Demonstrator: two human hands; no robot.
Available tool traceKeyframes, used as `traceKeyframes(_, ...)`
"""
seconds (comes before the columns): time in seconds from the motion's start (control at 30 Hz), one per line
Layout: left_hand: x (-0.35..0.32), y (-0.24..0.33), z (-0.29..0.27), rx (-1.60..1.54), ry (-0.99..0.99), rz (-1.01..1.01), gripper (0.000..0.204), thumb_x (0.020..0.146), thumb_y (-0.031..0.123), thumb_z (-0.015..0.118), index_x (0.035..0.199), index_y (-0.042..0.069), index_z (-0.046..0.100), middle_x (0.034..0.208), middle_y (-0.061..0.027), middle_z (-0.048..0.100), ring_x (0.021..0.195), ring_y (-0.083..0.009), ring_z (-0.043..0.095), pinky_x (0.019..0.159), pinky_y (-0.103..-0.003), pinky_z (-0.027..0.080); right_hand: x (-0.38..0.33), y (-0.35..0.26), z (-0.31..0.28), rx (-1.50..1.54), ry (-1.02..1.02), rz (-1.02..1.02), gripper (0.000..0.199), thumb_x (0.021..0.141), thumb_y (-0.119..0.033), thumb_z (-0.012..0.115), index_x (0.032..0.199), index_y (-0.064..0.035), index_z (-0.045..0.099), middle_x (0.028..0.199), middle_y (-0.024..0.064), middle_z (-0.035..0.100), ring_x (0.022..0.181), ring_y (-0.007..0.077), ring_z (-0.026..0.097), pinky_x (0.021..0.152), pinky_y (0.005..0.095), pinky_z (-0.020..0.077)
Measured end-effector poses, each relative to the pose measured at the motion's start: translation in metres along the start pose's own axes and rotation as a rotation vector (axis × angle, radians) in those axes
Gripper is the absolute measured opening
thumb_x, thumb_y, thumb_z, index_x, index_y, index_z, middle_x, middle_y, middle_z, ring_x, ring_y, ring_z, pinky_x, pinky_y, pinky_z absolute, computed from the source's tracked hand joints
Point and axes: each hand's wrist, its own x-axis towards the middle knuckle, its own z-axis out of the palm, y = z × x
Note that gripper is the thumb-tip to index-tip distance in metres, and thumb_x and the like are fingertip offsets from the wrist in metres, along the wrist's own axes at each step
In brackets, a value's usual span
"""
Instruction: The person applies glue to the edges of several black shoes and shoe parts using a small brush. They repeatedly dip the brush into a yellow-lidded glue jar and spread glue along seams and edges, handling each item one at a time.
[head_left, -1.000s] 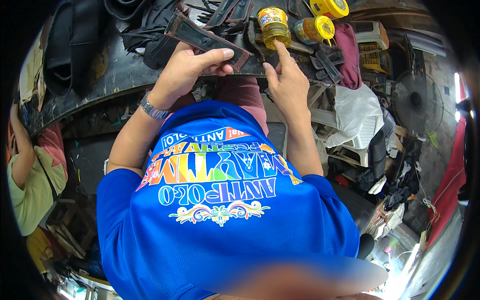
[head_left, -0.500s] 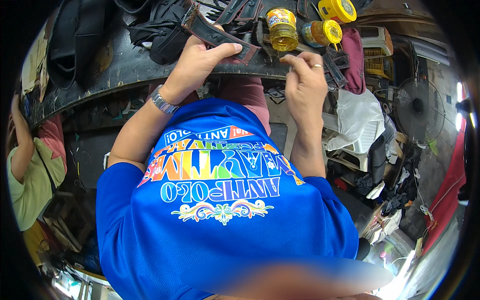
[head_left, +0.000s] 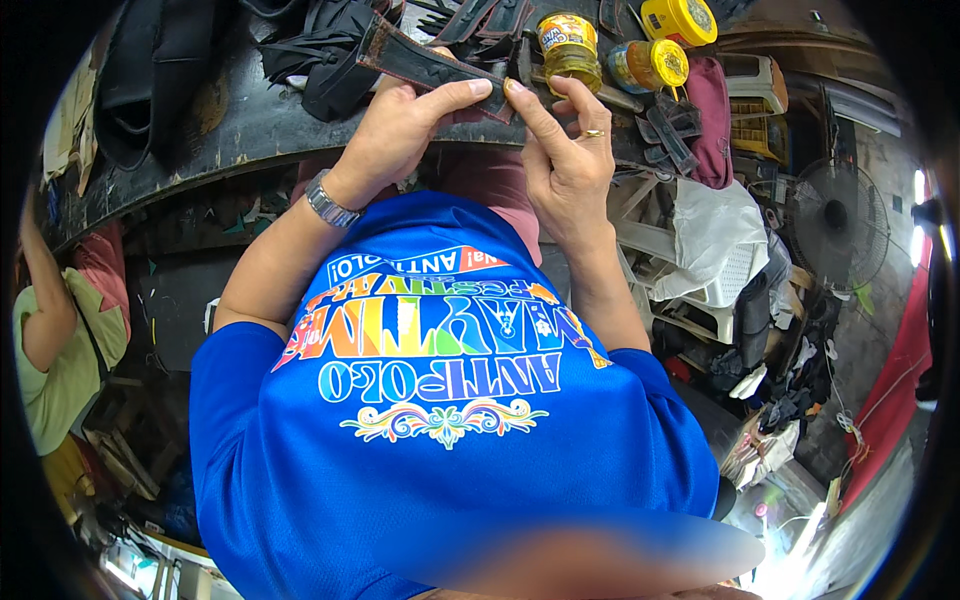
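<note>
My left hand (head_left: 400, 135) grips a long dark leather strap (head_left: 415, 62) with a reddish worn edge, thumb pressed along its lower side. My right hand (head_left: 565, 150), with a ring on one finger, pinches the strap's right end between thumb and forefinger. The strap is held just above the front edge of a dark workbench (head_left: 230, 120). A metal watch sits on my left wrist. My blue printed shirt fills the lower middle of the view.
Two yellow-lidded jars (head_left: 567, 45) (head_left: 650, 65) stand on the bench behind the strap, among black strap pieces (head_left: 330, 40). A person in a light green top (head_left: 60, 350) sits at the left. A white plastic chair (head_left: 700, 250) and a fan (head_left: 830, 220) are at the right.
Both hands drew back toward me with the strap. My right hand moved from the bench beside the jar onto the strap's right end and now pinches it.
</note>
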Motion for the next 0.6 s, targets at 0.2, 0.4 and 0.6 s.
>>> traceKeyframes(0.2,0.0005,0.0012,-0.0017,0.022,0.050,-0.014,0.021,0.096,0.010,0.069,0.116,0.003,0.069,0.108,-0.0079,0.073,0.103,-0.0167,0.070,0.092,-0.035,0.057,0.0001,0.0086,-0.0005,-0.033,-0.021,-0.173,0.062,0.070,0.002,0.073,0.123,-0.0303,0.075,0.122,0.0081,0.059,0.092,0.0243,0.057,0.080,0.0351,0.0505)
traceKeyframes(0.4,0.0013,0.0050,-0.0017,0.092,0.022,0.003,0.022,0.096,0.010,0.069,0.116,0.002,0.069,0.108,-0.0084,0.073,0.103,-0.0169,0.070,0.093,-0.034,0.056,-0.0018,0.0031,-0.0079,0.218,-0.014,-0.104,0.062,0.068,0.006,0.075,0.119,-0.0299,0.077,0.123,0.0077,0.059,0.088,0.0227,0.055,0.077,0.0339,0.0503)
traceKeyframes(0.6,0.0018,0.0055,-0.0025,-0.024,0.011,-0.033,0.023,0.095,0.010,0.069,0.117,0.002,0.068,0.109,-0.0083,0.073,0.102,-0.0166,0.070,0.092,-0.035,0.057,0.0019,0.0062,0.0001,-0.105,0.036,-0.120,0.061,0.071,0.004,0.071,0.121,-0.0294,0.076,0.125,0.0085,0.058,0.093,0.0245,0.055,0.081,0.0353,0.0483)
